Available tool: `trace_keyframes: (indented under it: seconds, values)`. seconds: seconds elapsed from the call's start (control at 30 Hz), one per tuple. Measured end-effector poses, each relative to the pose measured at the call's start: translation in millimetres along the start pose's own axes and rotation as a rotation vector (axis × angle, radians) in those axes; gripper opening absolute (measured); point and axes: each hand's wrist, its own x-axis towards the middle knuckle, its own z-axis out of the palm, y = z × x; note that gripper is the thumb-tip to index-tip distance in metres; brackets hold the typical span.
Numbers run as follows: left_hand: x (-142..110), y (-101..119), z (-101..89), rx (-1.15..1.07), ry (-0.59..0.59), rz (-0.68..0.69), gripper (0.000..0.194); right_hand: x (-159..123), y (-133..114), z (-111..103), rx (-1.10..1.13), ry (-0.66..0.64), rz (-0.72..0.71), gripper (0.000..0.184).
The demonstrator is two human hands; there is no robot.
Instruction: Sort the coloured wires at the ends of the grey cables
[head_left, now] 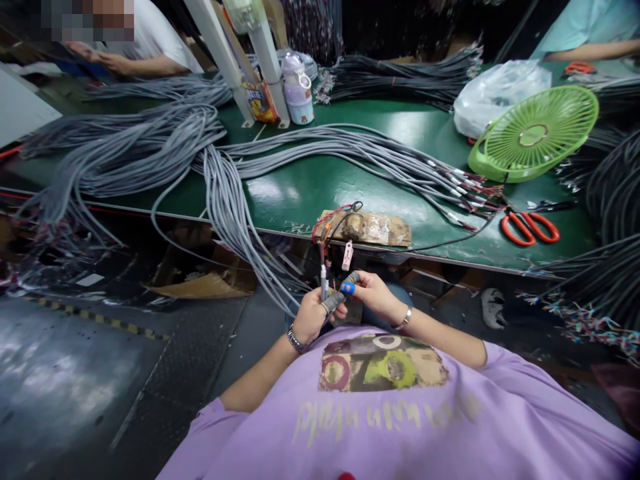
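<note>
Both my hands are close together below the front edge of the green table (320, 187). My left hand (311, 313) is closed in a fist round the end of a grey cable (324, 279) that stands up from it, its thumb wrapped in grey tape. My right hand (369, 293) is pinched at the same cable end, with a blue cap on one fingertip and grey tape on another. Just above them a cardboard pad (370, 228) with red and black wires (330, 223) and a small white tag (347, 255) sits at the table's edge.
Large bundles of grey cables (150, 147) spread over the table and hang off its front. Orange scissors (531, 227), a green fan (537, 133), a plastic bag (500, 90) and a bottle (297, 90) stand on it. Other people sit at the far left and far right.
</note>
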Motion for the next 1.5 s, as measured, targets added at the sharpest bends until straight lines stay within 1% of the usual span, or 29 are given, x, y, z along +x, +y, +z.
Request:
trace_keyframes:
  seconds: [0.07, 0.13, 0.2, 0.27, 0.4, 0.5, 0.6, 0.7, 0.83, 0.93, 1.0, 1.07, 1.13, 1.23, 1.33, 1.4, 1.5]
  values:
    - [-1.5, 0.6, 0.5, 0.074, -0.092, -0.039, 0.033, 1.8, -2.8, 2.0, -0.033, -0.035, -0.022, 0.041]
    - [-2.9, 1.5, 1.0, 0.103, -0.123, -0.047, 0.033, 4.0, -4.9, 3.1, -0.083, -0.036, -0.039, 0.041]
    - [-3.5, 2.1, 1.1, 0.074, -0.073, -0.021, 0.033, 5.7, -5.1, 2.6, -0.121, 0.001, -0.034, 0.042]
    - [-3.2, 2.2, 1.0, 0.011, 0.006, 0.011, 0.033, 6.0, -3.2, 1.3, -0.119, 0.021, -0.008, 0.044]
    - [-1.0, 1.1, 1.2, -0.121, 0.143, 0.058, 0.035, 1.6, 3.0, -0.8, -0.04, -0.018, 0.025, 0.047]
    - [-0.9, 1.7, 1.5, -0.158, 0.171, 0.077, 0.035, -2.6, 4.1, -2.1, -0.002, -0.06, 0.03, 0.047]
    - [-2.6, 3.8, 2.1, -0.11, 0.152, 0.076, 0.034, -3.9, 0.2, -3.9, 0.01, -0.072, 0.049, 0.045]
    - [-3.5, 4.4, 3.1, -0.049, 0.129, 0.075, 0.033, -1.2, -5.8, -3.7, -0.02, -0.073, 0.006, 0.043]
    - [-1.9, -0.2, 3.7, 0.05, 0.093, 0.089, 0.029, 5.1, -11.9, 0.1, -0.145, -0.126, -0.079, 0.041]
    - [-0.7, -4.7, 3.2, 0.12, 0.08, 0.093, 0.025, 7.3, -14.4, 1.5, -0.246, -0.127, -0.062, 0.038]
    - [-0.5, -6.3, 3.1, 0.142, 0.08, 0.088, 0.025, 6.9, -14.7, 0.7, -0.271, -0.127, -0.05, 0.036]
    - [-0.8, -6.1, 3.4, 0.145, 0.083, 0.086, 0.027, 5.7, -13.3, -1.1, -0.242, -0.128, -0.046, 0.035]
    - [-1.3, -4.5, 4.2, 0.135, 0.087, 0.088, 0.028, 4.4, -10.6, -2.8, -0.167, -0.12, -0.035, 0.036]
    - [-2.2, -0.8, 5.2, 0.09, 0.111, 0.099, 0.03, 3.4, -6.4, -4.6, -0.05, -0.114, 0.004, 0.037]
    - [-3.0, 1.9, 4.9, 0.036, 0.132, 0.116, 0.031, 3.6, -4.7, -4.0, 0.005, -0.128, 0.035, 0.039]
    - [-3.5, 2.3, 3.9, 0.045, 0.091, 0.096, 0.031, 4.4, -4.7, -2.0, -0.024, -0.126, 0.032, 0.038]
    - [-4.8, 0.5, 2.5, 0.13, -0.048, 0.014, 0.031, 7.6, -4.8, 1.1, -0.168, -0.112, -0.01, 0.034]
